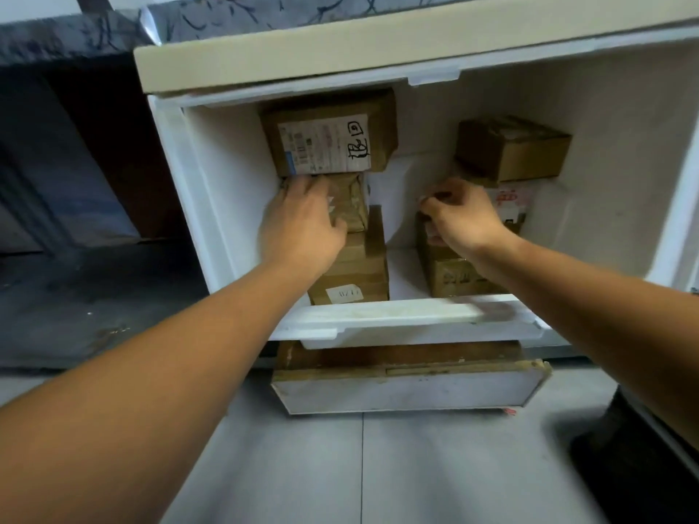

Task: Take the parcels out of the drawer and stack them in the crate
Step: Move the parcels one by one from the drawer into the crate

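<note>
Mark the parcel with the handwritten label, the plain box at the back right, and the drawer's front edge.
Parcel with handwritten label (325, 147): head view, on its white shipping label.
Plain box at back right (529, 160): head view, on its front face.
Drawer front edge (397, 313): head view, on the bare white rim.

Left hand (302, 221) is covering the taped parcel (351, 206) (its left face hidden). Right hand (461, 217) is hiding the near-right box (454, 277) top; fingers (431, 200) blurring. Label (345, 293) too small to read. Dark object (643, 467) is running off frame.
</note>
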